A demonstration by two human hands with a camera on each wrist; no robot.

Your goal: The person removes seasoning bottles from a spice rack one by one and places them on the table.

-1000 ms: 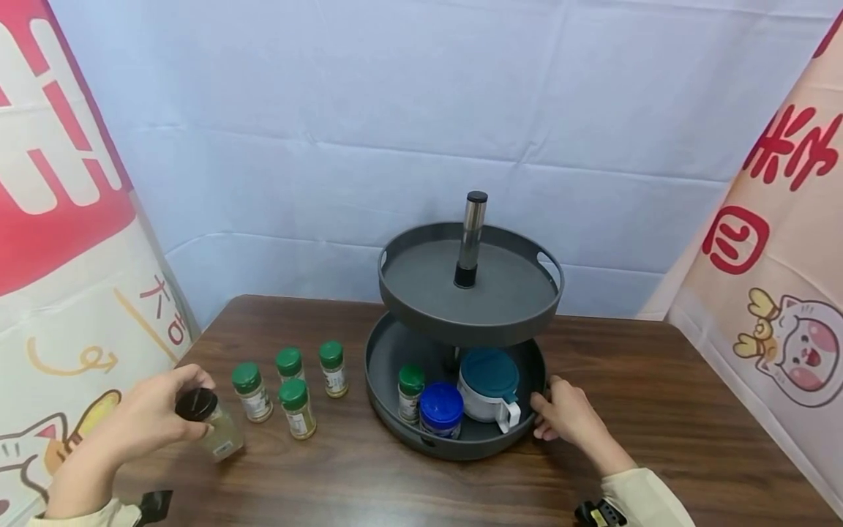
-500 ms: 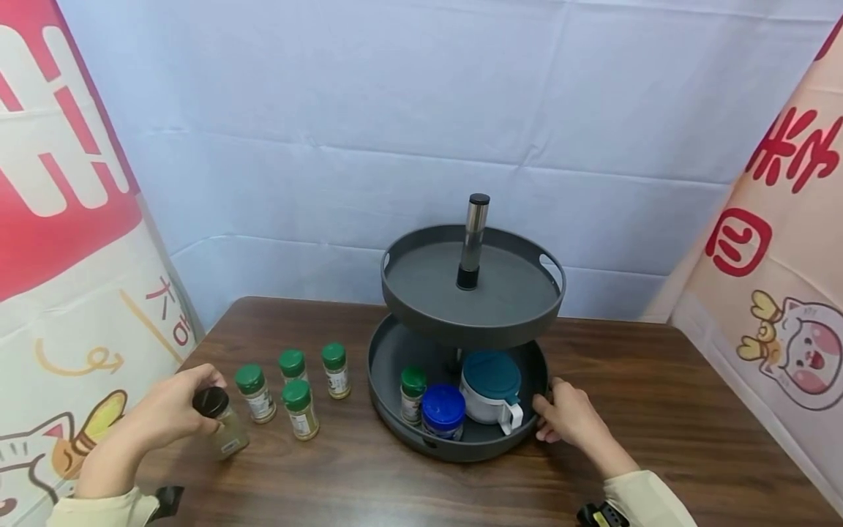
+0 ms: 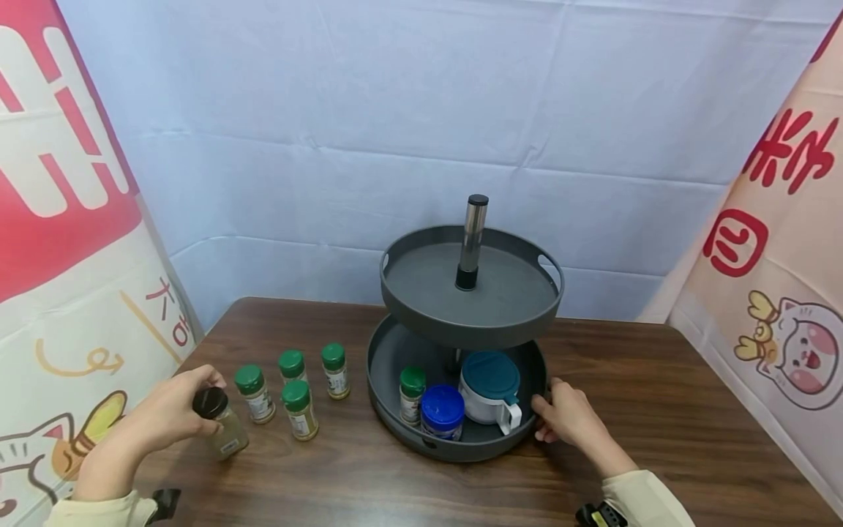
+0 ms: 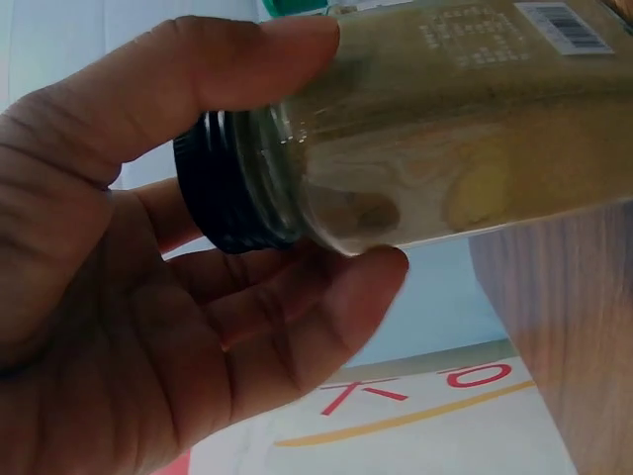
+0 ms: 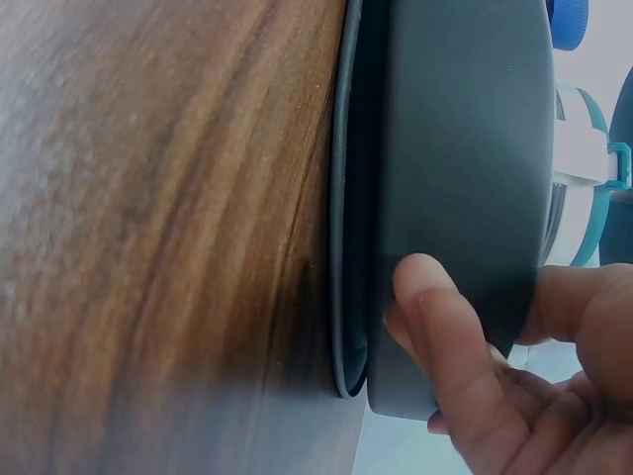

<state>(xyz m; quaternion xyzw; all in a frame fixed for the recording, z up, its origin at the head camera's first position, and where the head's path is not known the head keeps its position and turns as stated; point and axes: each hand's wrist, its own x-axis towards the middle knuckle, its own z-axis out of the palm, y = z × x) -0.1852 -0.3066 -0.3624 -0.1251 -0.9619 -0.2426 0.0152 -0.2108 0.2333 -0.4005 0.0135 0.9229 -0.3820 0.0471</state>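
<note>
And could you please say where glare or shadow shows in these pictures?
Head view: soft glare on the table; left wrist view: the left hand looks dim, apparently backlit, with small highlights on the jar; right wrist view: whitish sheen on the table at picture left, darkness under the tray.

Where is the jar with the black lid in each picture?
Head: the jar is at the lower left, held in the left hand.
Left wrist: across the upper middle and right, with its black lid toward the left.
Right wrist: not in this picture.
Shared landmark: the brown wooden table shows in all three views.
</note>
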